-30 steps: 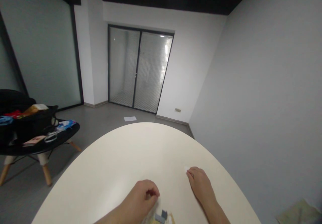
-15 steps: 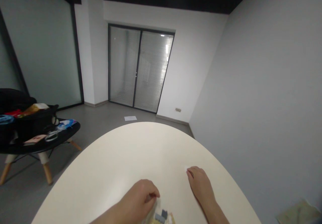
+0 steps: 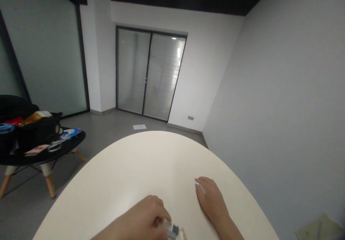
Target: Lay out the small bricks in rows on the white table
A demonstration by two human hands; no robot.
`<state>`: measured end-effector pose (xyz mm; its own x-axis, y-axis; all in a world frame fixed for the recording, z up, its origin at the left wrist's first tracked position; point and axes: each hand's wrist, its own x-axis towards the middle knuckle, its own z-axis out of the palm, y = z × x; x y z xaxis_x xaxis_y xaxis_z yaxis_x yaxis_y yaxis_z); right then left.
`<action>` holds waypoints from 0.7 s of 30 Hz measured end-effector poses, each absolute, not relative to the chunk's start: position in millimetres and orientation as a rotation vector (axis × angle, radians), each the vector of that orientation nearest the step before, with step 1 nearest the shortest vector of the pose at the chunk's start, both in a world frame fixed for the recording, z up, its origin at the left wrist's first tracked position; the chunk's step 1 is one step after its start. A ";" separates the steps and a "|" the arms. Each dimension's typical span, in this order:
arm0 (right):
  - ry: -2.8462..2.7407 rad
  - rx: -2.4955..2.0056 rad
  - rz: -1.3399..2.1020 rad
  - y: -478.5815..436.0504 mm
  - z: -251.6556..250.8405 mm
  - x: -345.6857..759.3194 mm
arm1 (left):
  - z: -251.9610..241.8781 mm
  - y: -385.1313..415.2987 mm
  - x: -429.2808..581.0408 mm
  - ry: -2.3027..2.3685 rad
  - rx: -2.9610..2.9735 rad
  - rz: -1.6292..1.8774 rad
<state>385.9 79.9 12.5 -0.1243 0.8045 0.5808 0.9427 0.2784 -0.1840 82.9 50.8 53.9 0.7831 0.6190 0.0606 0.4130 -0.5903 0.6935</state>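
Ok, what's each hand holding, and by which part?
Left hand seems to pinch the edge of a packet with grey blocks, fingers partly hiding it. Right hand holds nothing, fingers resting on a white paper slip.

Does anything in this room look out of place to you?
Yes: a white sheet of paper lies alone on the grey floor in front of the glass door. It looks odd because nothing else is on the floor there, so it may have been dropped.

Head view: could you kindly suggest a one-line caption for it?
Left hand touches small grey blocks on a cream table, right hand resting nearby.
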 end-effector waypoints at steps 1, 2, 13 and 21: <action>-1.990 -1.559 -0.235 75.9 18.8 380.1 | 53.9 49.5 83.8 0.763 2.292 0.401; -2.024 -1.560 -0.130 70.9 26.1 373.6 | 54.1 48.6 84.4 0.759 2.306 0.406; -2.235 -1.811 0.878 4.2 75.1 332.0 | 79.2 34.1 80.4 0.842 2.276 0.186; -2.300 -1.828 0.811 8.5 78.6 320.2 | 62.3 43.2 83.2 0.879 2.273 0.238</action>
